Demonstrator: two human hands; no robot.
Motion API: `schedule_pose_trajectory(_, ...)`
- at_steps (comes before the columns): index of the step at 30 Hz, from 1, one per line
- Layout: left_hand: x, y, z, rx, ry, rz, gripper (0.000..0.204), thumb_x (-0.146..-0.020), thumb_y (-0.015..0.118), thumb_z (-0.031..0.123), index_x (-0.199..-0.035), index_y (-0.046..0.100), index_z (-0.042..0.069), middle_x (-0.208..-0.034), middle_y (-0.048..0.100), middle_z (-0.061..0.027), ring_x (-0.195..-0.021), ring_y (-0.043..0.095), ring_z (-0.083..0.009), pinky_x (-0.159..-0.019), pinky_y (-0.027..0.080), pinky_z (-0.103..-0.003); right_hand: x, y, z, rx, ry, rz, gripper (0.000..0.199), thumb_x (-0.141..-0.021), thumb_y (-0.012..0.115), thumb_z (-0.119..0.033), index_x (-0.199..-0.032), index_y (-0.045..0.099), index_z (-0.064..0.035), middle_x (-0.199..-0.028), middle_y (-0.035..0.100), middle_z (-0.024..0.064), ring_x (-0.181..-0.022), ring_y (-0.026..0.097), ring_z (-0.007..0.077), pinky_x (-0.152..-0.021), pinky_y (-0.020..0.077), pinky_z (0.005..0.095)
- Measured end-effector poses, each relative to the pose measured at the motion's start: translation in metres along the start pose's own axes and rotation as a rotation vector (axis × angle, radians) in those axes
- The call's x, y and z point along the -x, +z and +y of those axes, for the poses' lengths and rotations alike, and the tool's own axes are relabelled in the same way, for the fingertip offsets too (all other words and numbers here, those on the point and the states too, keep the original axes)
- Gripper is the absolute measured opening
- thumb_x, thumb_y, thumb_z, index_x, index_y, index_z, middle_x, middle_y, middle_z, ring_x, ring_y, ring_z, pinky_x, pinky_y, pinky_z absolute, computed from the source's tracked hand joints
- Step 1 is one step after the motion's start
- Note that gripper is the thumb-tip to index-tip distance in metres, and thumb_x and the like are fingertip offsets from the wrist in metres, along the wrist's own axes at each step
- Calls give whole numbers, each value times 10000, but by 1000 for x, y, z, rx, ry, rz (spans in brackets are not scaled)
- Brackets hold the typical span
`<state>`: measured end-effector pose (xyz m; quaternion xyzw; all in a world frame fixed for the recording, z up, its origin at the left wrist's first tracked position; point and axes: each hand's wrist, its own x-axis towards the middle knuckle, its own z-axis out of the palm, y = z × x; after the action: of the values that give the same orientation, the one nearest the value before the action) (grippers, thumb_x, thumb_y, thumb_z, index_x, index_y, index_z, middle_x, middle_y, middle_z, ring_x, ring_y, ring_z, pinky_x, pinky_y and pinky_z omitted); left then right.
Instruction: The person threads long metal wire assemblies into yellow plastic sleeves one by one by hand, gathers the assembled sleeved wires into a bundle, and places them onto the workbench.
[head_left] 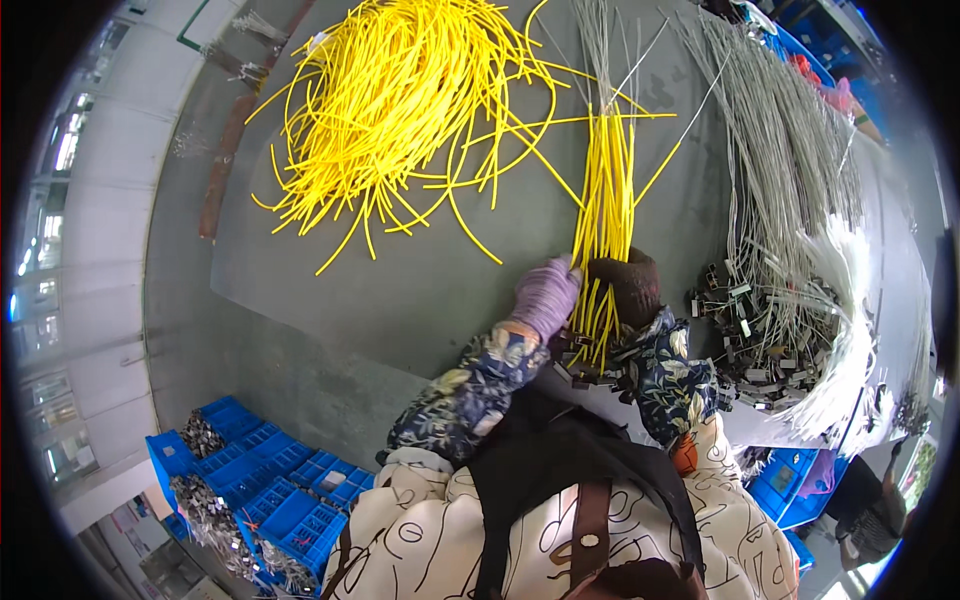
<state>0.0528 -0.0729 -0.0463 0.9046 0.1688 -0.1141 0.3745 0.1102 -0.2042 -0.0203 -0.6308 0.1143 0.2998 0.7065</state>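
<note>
A bundle of thin yellow sleeves (605, 190) runs up and down in front of me, with thin grey wires (595, 45) coming out of its far end. My right hand (632, 288), in a dark brown glove, is closed round the bundle from the right. On its left side my left hand (547, 297), in a purple striped glove, grips the yellow sleeves with curled fingers; its fingertips are partly hidden. Loose yellow sleeve ends (598, 325) show below the hands, over small dark connectors at the table's near edge. A big heap of yellow sleeves (400, 110) lies at the far left.
Long grey wires (790, 140) with dark and white connectors (765, 365) cover the table's (400, 300) right side, beside a bunch of white strands (840, 330). Blue bins (265, 470) of small parts stand at the lower left. Another person (872, 510) is at the lower right.
</note>
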Motion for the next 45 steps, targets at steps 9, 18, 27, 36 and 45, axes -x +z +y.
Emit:
schedule_pose_trajectory(9, -11, -6, -31, 421, -210, -74, 278, -759, 659, 193, -976, 663, 19, -864, 662, -189, -777, 638, -330, -734, 501, -364, -8, -11, 13, 119, -1, -63, 269, -671, 647, -90, -887, 617, 68, -741, 639, 127, -621, 611, 210, -578, 497, 304)
schedule_pose_trajectory(18, -11, -86, -41, -213, 0, 253, 281, -785, 643, 213, -993, 609, 28, -732, 643, -146, -667, 618, -321, -637, 489, -410, -5, -8, 1, 182, 10, -94, 274, -674, 640, -156, -849, 598, 51, -677, 603, 96, -572, 586, 192, -538, 482, 310)
schedule_pose_trajectory(27, 20, 18, 1, 110, 51, 177, 502, -794, 648, 350, -1166, 498, 48, -894, 621, -210, -818, 592, -405, -699, 486, -444, -2, -4, 23, 167, -92, 41, 331, -727, 675, -149, -974, 592, 56, -816, 644, 131, -690, 619, 201, -639, 503, 323)
schedule_pose_trajectory(36, 16, 56, 13, 368, 67, -251, 362, -851, 621, 310, -1008, 580, -14, -864, 641, -168, -785, 630, -278, -699, 494, -376, 16, -42, -1, 71, 220, -182, 296, -783, 675, -195, -942, 632, 52, -833, 657, 127, -737, 630, 187, -672, 506, 309)
schedule_pose_trajectory(45, 51, 22, 70, 263, 356, -374, 384, -813, 647, 304, -986, 556, -26, -860, 623, -226, -800, 612, -368, -739, 493, -418, 20, -68, -37, -409, 71, -471, 336, -772, 669, -161, -1043, 541, -9, -717, 578, 60, -624, 560, 173, -588, 476, 303)
